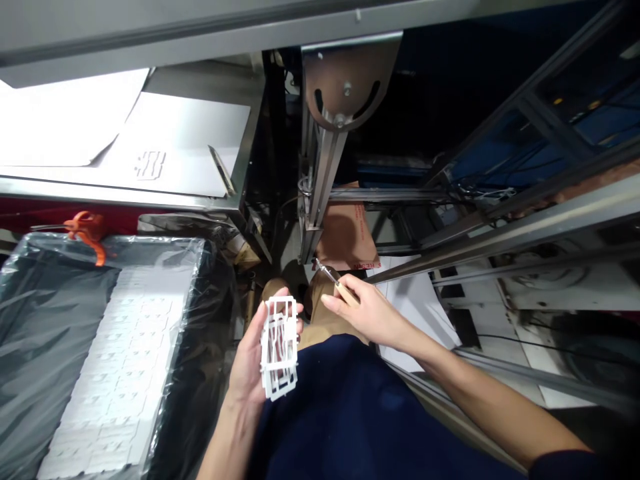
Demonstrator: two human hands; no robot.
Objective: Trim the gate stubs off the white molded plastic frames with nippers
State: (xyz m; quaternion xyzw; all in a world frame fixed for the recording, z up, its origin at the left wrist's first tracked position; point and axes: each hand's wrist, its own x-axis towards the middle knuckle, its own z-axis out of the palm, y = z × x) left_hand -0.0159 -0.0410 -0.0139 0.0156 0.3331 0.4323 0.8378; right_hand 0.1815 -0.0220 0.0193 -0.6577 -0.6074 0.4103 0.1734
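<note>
My left hand [251,357] is closed around a white plastic frame [280,347] with slots and thin bars, held upright in front of my lap. Its fingertips show along the far side of the frame. In my right hand [370,310] is a small hand tool [345,291] with a pale handle and a thin metal tip, pinched between thumb and fingers. The tool points up and left, apart from the frame. I cannot make out the exact shape of its tip.
At left, a plastic-lined bin [200,257] holds rows of white parts [120,360]; an orange clamp [87,230] grips its rim. On the metal table lie white sheets [190,127], a cutter knife [221,168] and another white part [150,164]. A metal frame post [327,173] stands ahead, beside a brown paper bag [345,233].
</note>
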